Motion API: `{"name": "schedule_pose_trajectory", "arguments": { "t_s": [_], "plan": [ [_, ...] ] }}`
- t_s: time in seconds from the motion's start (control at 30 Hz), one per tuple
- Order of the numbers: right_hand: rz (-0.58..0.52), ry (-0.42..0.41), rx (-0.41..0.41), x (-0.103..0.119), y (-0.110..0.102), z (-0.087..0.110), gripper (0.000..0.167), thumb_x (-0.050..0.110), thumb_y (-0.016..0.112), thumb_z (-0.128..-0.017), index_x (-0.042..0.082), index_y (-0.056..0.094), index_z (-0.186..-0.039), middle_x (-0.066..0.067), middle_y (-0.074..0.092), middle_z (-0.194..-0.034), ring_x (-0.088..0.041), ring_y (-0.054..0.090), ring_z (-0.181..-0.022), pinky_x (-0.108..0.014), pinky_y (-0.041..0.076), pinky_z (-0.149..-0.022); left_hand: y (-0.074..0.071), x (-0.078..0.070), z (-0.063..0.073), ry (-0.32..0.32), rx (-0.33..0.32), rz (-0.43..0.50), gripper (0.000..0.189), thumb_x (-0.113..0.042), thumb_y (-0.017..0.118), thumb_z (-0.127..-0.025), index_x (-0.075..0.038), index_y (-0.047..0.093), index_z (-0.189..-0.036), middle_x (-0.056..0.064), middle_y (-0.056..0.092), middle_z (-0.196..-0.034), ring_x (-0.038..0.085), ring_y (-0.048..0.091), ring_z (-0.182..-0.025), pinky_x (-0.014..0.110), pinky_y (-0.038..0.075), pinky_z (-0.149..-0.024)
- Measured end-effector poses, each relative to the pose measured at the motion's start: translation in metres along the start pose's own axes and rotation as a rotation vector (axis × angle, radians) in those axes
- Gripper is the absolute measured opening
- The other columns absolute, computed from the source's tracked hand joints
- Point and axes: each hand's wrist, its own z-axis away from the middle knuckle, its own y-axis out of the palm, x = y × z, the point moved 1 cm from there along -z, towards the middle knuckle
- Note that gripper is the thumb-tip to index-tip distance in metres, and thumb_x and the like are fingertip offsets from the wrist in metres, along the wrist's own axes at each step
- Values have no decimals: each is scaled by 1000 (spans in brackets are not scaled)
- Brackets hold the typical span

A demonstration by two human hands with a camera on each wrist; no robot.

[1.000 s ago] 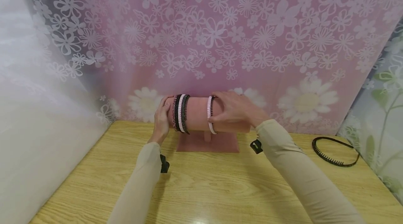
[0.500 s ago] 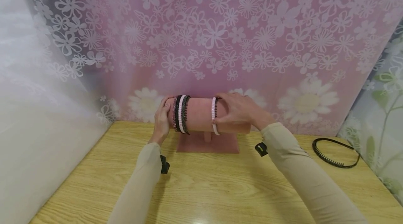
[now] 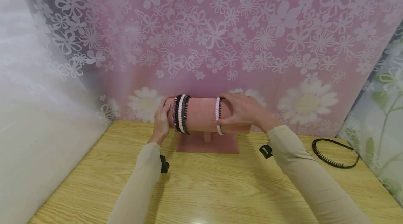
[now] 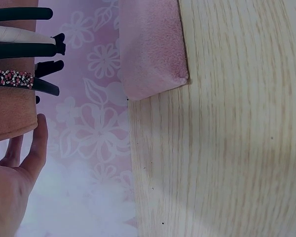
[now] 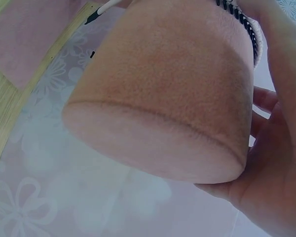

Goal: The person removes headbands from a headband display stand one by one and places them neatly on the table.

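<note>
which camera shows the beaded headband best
The left wrist view: the beaded headband is close, its bead colours distinct, though the frame crops it. The head view shows it small, leftmost on the pink roll; the right wrist view lacks it.

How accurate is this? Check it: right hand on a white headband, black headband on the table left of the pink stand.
Wrong side: in the head view, the black headband lies on the table right of the pink stand; the rest holds.
</note>
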Motion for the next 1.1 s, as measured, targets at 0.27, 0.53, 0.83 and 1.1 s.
{"name": "schedule_pose_trajectory", "arguments": {
  "t_s": [0.27,0.53,0.83,1.1],
  "plan": [
    [-8,10,-5,-3,1,5,97,66,76,-75,21,42,-154,-9,53,-152,-37,53,-135,-63,46,-103,0,0,0,0,0,-11,49,-38,30,-106,-23,54,-146,0,55,-152,28,52,-137,51,35,-119],
    [-29,3,-7,-8,3,8,99,66,77,-75,18,42,-155,-10,51,-155,-38,49,-139,-63,44,-107,-1,1,1,-3,10,-15,50,-40,30,-106,-25,52,-148,0,55,-152,28,52,-136,50,36,-118],
    [-42,-1,-38,-15,4,13,99,63,79,-75,17,43,-154,-10,52,-154,-41,47,-139,-61,44,-109,-1,0,1,9,12,-29,51,-43,30,-106,-25,51,-149,1,55,-151,28,53,-135,50,37,-117],
    [-45,-1,-41,-20,3,16,100,64,78,-77,16,40,-157,-11,52,-154,-40,49,-138,-59,46,-107,-1,0,0,27,4,-23,51,-41,30,-106,-24,53,-147,1,57,-149,28,55,-133,51,39,-116]
  ]
}}
